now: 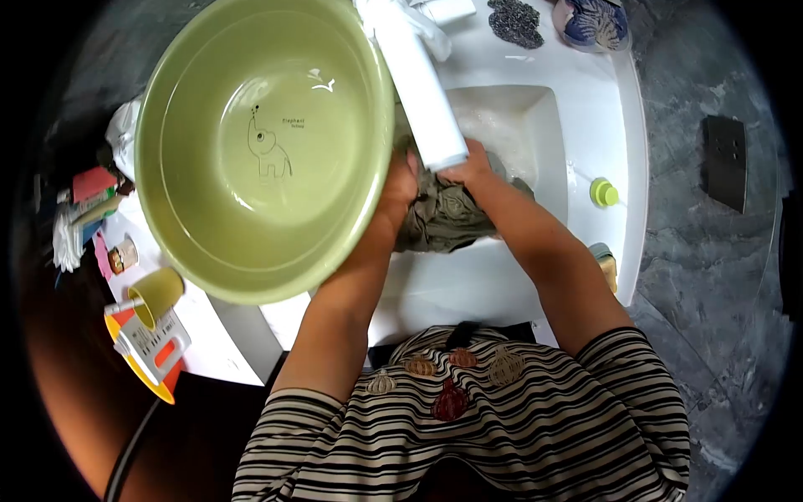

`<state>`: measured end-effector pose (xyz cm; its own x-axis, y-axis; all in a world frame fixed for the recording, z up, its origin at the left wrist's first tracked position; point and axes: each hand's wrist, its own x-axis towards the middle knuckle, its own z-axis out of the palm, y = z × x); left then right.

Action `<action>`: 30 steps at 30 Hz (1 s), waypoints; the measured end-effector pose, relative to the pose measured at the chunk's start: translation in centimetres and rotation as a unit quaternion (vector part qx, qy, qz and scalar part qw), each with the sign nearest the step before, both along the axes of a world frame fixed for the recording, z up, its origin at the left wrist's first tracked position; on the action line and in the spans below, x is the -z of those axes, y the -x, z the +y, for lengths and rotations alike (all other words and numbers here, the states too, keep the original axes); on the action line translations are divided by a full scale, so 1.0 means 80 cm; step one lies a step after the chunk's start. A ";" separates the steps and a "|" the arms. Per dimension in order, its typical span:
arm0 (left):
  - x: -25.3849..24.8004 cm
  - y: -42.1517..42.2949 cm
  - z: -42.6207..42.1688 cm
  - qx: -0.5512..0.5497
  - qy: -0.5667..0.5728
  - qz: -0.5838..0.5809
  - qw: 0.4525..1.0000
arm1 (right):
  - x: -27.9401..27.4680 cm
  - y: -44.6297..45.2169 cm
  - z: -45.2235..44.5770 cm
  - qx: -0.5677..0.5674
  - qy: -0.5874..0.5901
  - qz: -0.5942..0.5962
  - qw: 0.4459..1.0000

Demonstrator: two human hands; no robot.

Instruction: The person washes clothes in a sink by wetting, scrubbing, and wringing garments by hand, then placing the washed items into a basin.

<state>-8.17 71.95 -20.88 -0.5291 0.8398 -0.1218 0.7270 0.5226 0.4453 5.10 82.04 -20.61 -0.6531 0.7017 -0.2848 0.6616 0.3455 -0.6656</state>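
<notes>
A dark olive cloth (447,213) lies bunched in the white sink (548,125) under the white faucet (418,88). My left hand (400,176) is at the cloth's left side, partly covered by the rim of a green basin (268,243); its fingers are mostly hidden. On the other side, my right hand (471,164) is closed at the cloth's upper edge, just beside the faucet's end, which hides part of it. The basin, with an elephant drawing on its bottom, sits to the left of the faucet and overlaps the sink's left part.
A green cap (604,192) is on the sink's right ledge. At the left are a yellow cup (159,294), a small jar (125,254) and a white-and-orange item (156,350). A dark beaded object (515,23) and a patterned item (590,23) lie at the back.
</notes>
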 end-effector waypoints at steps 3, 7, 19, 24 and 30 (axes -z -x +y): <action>-0.012 0.023 0.021 -0.106 0.064 -0.137 0.983 | -0.059 0.012 0.033 -0.012 0.130 -0.042 0.991; -0.084 0.013 -0.010 -0.106 0.033 -0.213 0.971 | -0.100 -0.028 0.021 -0.027 0.107 0.072 0.991; 0.020 0.039 -0.043 -0.203 0.042 -0.594 0.777 | -0.088 0.033 -0.005 0.165 0.504 0.038 0.847; -0.143 0.010 -0.065 -0.193 0.063 -0.658 0.725 | -0.129 -0.016 -0.017 -0.050 0.330 0.085 0.939; -0.166 -0.052 -0.139 0.211 -0.043 -0.065 0.974 | -0.141 -0.120 -0.122 -0.117 -0.095 0.141 0.978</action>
